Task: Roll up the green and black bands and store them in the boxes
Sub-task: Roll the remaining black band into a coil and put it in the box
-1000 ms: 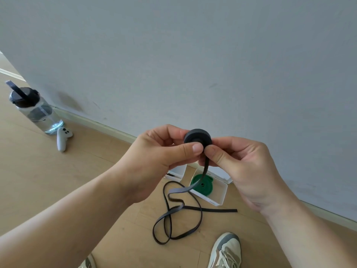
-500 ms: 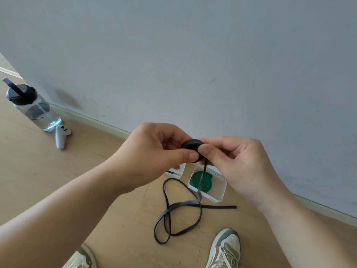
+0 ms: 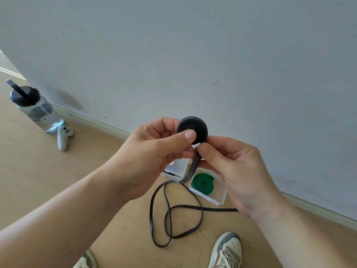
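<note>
Person standing by a grey wall (image 3: 212, 55), both hands raised at chest height.

Left hand (image 3: 154, 151): fingers curled behind the black band (image 3: 195, 126), thumb pressed flat on the face of its wound part. It grips a tight round coil, held upright and facing the person.

Right hand (image 3: 235, 171): thumb and curled fingers pinch the same band just under the coil, where the loose strap leaves it.

The unwound length hangs down between the hands and lies in loose crossing loops on the wooden floor (image 3: 58, 180), its end running off toward the right wrist.

Green band (image 3: 201, 183): fully coiled, lying flat inside an open white box (image 3: 216, 198) on the floor near the skirting. A second white box (image 3: 177, 169) sits just beside it, mostly hidden behind the left hand; contents not visible.

Further left by the wall: clear water bottle (image 3: 36, 111) with a black lid, and a white controller (image 3: 62, 139) lying touching its base.

Two pale shoes (image 3: 226, 250) at the bottom edge.
</note>
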`<control>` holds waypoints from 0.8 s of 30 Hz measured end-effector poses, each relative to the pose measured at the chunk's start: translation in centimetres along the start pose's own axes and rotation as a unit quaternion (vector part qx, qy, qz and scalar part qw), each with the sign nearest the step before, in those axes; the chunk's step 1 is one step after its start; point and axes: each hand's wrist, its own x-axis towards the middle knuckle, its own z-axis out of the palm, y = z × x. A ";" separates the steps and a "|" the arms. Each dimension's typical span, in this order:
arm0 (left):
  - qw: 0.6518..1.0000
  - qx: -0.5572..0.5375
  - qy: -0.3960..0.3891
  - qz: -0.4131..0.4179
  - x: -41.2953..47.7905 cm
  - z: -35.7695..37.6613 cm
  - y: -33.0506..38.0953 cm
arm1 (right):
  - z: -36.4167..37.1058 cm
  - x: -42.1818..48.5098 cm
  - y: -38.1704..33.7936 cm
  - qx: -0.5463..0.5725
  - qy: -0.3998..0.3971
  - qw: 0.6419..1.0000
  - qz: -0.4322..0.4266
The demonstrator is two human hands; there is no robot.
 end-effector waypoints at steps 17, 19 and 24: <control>0.798 0.572 -0.011 0.191 -0.1 -0.9 -1.2 | -0.9 0.2 0.9 -0.450 -0.021 0.872 -0.194; 0.777 0.600 -0.025 0.189 -0.2 -0.9 -1.6 | -0.5 0.2 1.3 -0.472 -0.041 0.858 -0.198; 0.864 0.502 0.042 0.006 -0.4 -0.5 -0.1 | -1.8 0.7 0.4 -0.327 -0.071 0.942 -0.037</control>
